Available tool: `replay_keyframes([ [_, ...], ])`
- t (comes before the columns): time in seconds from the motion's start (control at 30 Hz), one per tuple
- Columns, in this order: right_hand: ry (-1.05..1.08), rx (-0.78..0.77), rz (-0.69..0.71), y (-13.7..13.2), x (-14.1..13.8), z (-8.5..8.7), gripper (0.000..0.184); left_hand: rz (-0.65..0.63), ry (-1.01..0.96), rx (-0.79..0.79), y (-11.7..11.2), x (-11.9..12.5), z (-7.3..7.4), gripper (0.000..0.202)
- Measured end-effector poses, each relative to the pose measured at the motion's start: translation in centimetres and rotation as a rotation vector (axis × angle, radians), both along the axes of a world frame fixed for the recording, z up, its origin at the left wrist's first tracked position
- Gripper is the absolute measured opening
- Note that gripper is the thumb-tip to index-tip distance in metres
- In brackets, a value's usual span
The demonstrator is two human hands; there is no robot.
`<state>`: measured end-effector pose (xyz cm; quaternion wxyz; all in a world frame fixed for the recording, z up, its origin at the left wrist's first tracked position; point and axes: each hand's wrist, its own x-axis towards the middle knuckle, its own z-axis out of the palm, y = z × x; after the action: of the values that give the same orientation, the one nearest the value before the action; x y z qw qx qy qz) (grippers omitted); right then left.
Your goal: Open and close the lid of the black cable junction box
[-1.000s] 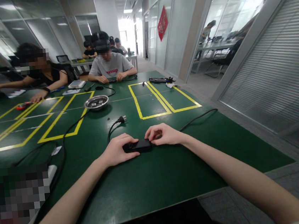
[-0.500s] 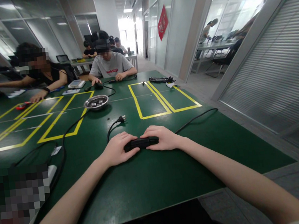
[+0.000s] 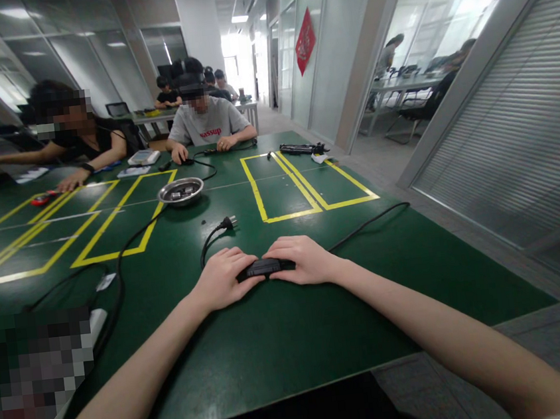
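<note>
A black oblong electrical device (image 3: 265,267) lies crosswise over the green table (image 3: 284,342), held from both ends. My left hand (image 3: 224,276) grips its left end, thumb on the near side. Its right end is in my right hand (image 3: 302,259), whose fingers wrap around it and hide that part. A black power plug (image 3: 229,223) on a cord rests just beyond my left hand; the cord runs back under that hand. From behind my right hand another black cable (image 3: 369,224) stretches off to the right. Where the cords join the device is hidden.
A metal bowl (image 3: 181,192) with metal parts stands farther back. Yellow tape (image 3: 291,217) marks rectangles on the table. A black tripod-like item (image 3: 302,148) lies at the far edge. A long cable (image 3: 119,276) and a power strip (image 3: 96,322) are at left. Two people sit across.
The device has turned slightly in my hands, showing a different side, and my right hand has shifted a little. Both hands stay on it. The co-worker opposite has moved a hand slightly.
</note>
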<state>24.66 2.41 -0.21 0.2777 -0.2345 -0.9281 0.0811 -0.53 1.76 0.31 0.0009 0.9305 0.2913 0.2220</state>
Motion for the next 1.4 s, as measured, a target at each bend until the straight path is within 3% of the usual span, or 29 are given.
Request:
replay_keyframes([
  [0.37, 0.101, 0.029, -0.003, 0.0, -0.1, -0.5, 0.022, 0.013, -0.023, -0.012, -0.3, 0.3, -0.1, 0.036],
  [0.63, -0.086, 0.282, 0.074, -0.5, -0.3, 0.1, 0.014, 0.131, -0.081, -0.306, -0.4, 0.3, 0.5, 0.043],
  [0.8, -0.115, 0.288, 0.061, -0.3, -0.4, -0.1, 0.014, 0.126, -0.164, -0.445, -0.3, 0.3, 0.4, 0.038],
  [0.9, -0.127, 0.185, 0.009, -0.1, -0.4, -0.2, 0.019, 0.153, -0.236, -0.369, -0.3, 0.2, 0.1, 0.038],
  [1.03, -0.040, -0.092, -0.067, 0.2, 0.1, -0.2, 0.042, 0.151, -0.182, -0.125, -0.1, -0.1, -0.4, 0.039],
  [1.1, -0.008, -0.176, -0.093, 0.3, 0.4, -0.2, 0.041, 0.131, -0.147, -0.029, 0.1, -0.2, -0.6, 0.040],
  [1.2, 0.026, -0.153, -0.112, 0.3, 0.8, -0.2, 0.028, 0.106, -0.124, 0.034, 0.1, 0.0, -0.5, 0.040],
  [1.4, 0.049, 0.017, -0.093, 0.3, 0.6, 0.0, 0.026, 0.111, -0.112, 0.018, -0.1, 0.2, -0.4, 0.033],
])
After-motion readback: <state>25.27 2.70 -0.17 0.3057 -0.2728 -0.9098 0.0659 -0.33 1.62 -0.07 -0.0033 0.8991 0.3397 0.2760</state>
